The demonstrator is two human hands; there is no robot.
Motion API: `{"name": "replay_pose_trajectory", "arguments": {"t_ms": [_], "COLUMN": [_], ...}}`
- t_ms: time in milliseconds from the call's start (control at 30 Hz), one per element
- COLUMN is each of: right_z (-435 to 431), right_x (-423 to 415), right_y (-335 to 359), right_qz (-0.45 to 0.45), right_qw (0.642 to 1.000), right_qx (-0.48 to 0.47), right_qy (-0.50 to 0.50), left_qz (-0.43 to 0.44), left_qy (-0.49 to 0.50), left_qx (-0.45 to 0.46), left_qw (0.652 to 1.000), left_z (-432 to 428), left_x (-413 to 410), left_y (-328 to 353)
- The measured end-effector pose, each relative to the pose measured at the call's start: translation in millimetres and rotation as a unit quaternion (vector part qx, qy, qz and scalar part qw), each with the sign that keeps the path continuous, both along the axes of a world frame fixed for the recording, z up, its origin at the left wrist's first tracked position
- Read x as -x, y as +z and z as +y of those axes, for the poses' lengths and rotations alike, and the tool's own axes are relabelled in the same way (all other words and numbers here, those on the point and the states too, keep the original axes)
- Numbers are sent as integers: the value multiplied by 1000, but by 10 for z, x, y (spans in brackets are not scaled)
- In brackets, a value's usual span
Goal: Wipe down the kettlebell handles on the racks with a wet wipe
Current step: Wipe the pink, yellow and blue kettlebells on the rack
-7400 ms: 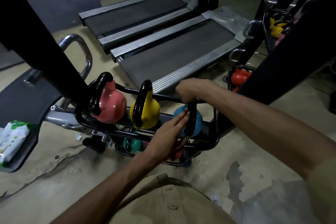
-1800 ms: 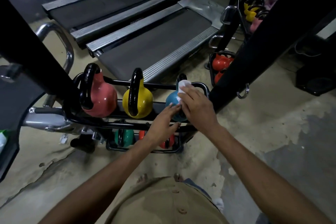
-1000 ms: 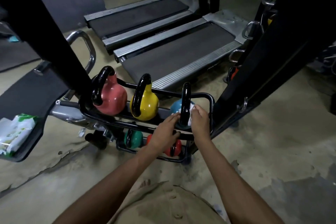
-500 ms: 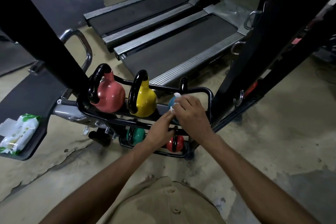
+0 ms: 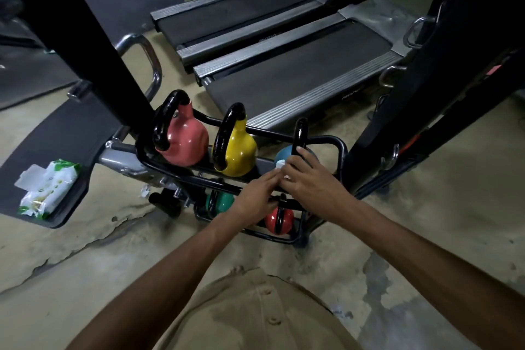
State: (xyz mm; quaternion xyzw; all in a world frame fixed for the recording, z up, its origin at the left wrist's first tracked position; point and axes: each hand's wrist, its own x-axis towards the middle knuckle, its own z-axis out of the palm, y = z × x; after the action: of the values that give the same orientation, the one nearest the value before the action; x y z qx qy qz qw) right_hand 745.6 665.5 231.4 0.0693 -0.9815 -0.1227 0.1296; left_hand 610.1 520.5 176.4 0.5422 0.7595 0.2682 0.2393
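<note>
Pinching the wet wipe (image 5: 281, 164) in my right hand (image 5: 311, 179), left hand (image 5: 255, 197) straight-fingered alongside. Wrapping the handle (image 5: 301, 133) fully should clean best.

White wipe (image 5: 280, 164) at blue kettlebell (image 5: 281, 153) handle (image 5: 301, 133)

Black rack (image 5: 321, 139); top tier holds pink kettlebell (image 5: 184, 142), yellow kettlebell (image 5: 238, 150), blue kettlebell (image 5: 282, 155)

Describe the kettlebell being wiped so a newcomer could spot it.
Before the treadmill stands a black rack. Rightmost on its top tier is the blue kettlebell; unlike the pink and yellow ones, the right hand holds a wet wipe to it.
</note>
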Motion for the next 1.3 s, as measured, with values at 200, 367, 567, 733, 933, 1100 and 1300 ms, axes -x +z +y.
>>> {"name": "replay_pose_trajectory", "arguments": {"t_ms": [200,367,567,733,933,1100,1300], "right_z": [-213,-526,-497,-238,-123,-81,-167], "right_x": [-234,-262,-132,80,6,-87,-174], "right_y": [-217,-436,-269,-88,-77,-106,-163], "right_qz": [171,264,258,171,112,83,108], "right_qw": [977,860,650,443,394,394,471], "right_qx": [95,362,600,797,848,869,829], "right_qy": [-90,-243,-389,-373,-336,-289,-280], "left_qz": [-12,-16,-25,-33,-36,-29,-32], "left_qy": [0,-12,-7,-5,-7,-8,-14], "left_qx": [7,14,7,3,-6,6,-7], "left_qw": [1000,1000,1000,999,999,1000,999], "left_z": [6,6,-14,-21,-17,-18,-23], "left_x": [10,36,21,18,11,37,58], "left_y": [37,8,21,-20,-31,-58,-74]}}
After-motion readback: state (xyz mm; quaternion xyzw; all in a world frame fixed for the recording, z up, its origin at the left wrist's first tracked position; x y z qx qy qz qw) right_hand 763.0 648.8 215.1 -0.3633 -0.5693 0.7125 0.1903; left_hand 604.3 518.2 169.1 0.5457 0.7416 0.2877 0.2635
